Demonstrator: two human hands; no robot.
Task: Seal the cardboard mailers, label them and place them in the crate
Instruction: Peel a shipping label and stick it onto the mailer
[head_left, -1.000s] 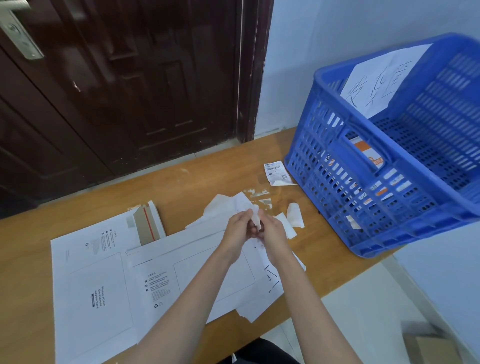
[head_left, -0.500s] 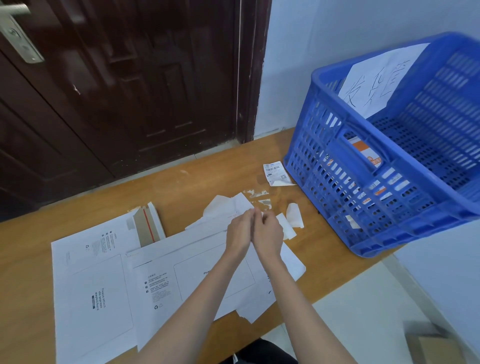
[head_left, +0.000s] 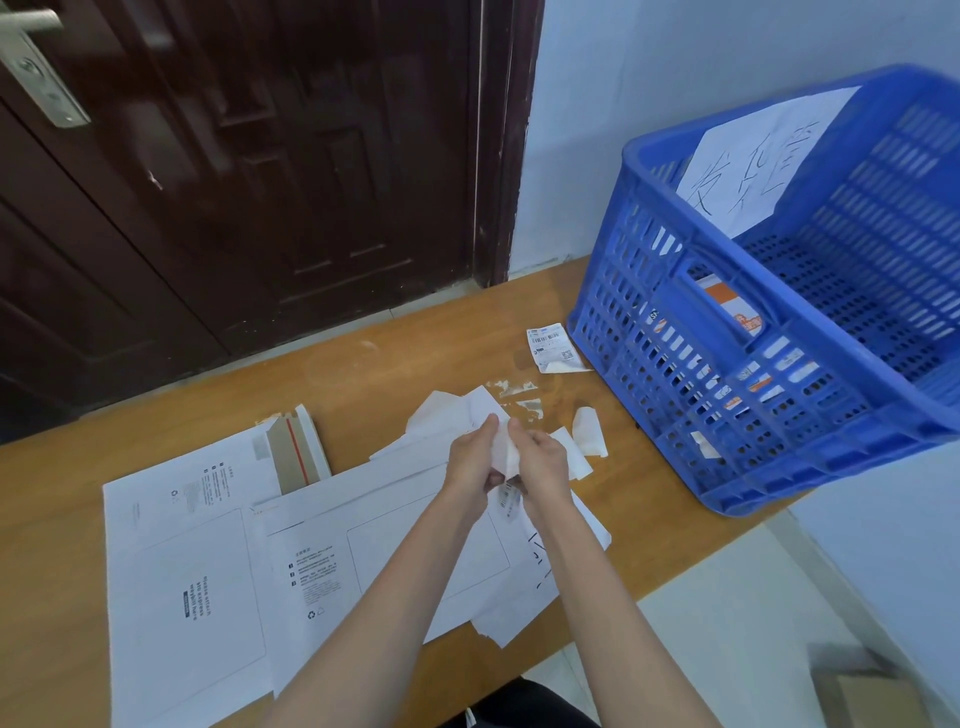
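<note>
Label (head_left: 505, 451) sits between your two hands, held up just above the near mailer (head_left: 384, 551). Both hands pinch it: left hand (head_left: 471, 462) fingers curl round its left edge, right hand (head_left: 540, 461) fingers grip the right edge. Most of the label is hidden by your fingers; only a white strip shows up top and a bit of barcode print pokes out below your palms. Can't tell if backing is on or off.

Near mailer lies flat on the bench (head_left: 415, 358), your forearms cover its middle and right part. Its flap end is under your hands, so seal state is unreadable. Second mailer (head_left: 182, 561) lies to its left, touching or slightly overlapped, flap (head_left: 298, 452) raised with a red strip showing; its near edge is cut off by the frame.

White paper scraps (head_left: 587, 436) lie scattered just beyond your hands. A printed slip (head_left: 550, 347) lies by the crate's near-left corner.

Blue crate (head_left: 779, 364) stands at the bench's right end, well apart from your hands, right side cut off. Handwritten sheet (head_left: 753, 161) leans on its far wall. Through the slats you see orange-and-white packets, details too small to read.
</note>
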